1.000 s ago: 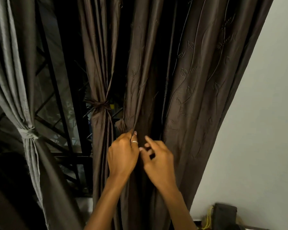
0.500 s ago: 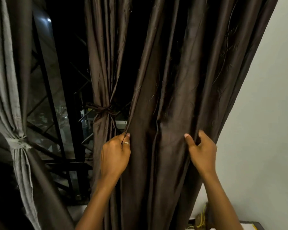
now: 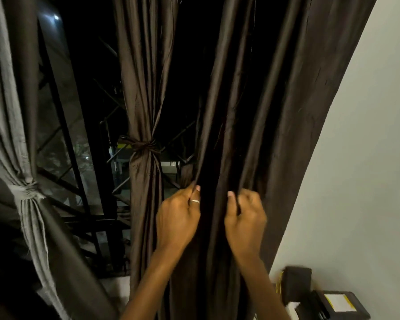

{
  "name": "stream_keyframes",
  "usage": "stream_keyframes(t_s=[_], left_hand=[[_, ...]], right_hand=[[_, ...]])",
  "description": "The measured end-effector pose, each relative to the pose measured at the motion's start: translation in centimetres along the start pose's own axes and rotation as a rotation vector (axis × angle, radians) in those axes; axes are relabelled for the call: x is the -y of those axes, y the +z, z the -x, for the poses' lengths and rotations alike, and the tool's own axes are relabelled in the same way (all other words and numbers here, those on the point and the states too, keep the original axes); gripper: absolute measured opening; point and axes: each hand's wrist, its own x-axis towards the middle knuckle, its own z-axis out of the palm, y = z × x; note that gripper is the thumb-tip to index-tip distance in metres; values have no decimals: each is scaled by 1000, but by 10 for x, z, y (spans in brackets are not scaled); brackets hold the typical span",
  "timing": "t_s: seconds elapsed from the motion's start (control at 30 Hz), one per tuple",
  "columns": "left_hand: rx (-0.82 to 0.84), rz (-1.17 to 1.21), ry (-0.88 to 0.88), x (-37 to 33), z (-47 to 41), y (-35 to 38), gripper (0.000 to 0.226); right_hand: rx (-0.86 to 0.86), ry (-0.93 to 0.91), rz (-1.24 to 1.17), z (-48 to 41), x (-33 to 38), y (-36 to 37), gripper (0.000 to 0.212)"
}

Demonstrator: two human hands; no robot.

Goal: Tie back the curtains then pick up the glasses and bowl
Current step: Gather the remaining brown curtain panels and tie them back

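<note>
Brown curtain (image 3: 286, 112) hung loose at 12 o'clock | left hand (image 3: 178, 218) pinched its edge, right hand (image 3: 245, 222) clenched a fold alongside | looked soft, light, slippery: bunch it level with neighbour's tie (image 3: 143, 145)

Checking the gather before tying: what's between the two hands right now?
Head view: a dark fold of the loose curtain lies between the left hand and right hand; both pinch it.

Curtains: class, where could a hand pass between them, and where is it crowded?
Open gaps: between the grey curtain and tied brown curtain, and between that and the loose curtain, though a grille sits behind both. Crowded: the loose curtain's folds, gripped by left hand and right hand.
</note>
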Motion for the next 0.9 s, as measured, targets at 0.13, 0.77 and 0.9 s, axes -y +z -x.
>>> stream_keyframes(t_s=[0.13,0.77,0.9], left_hand=[[52,64,-4,-12,6,15,29],[130,-108,-75,-36,-10,14,63],[89,-113,-105,-36,-19,12,47]], right_hand=[[201,13,-138,15,19,30,15],[329,44,-181,23,18,24,22],[541,-127,-134,11,11,15,41]])
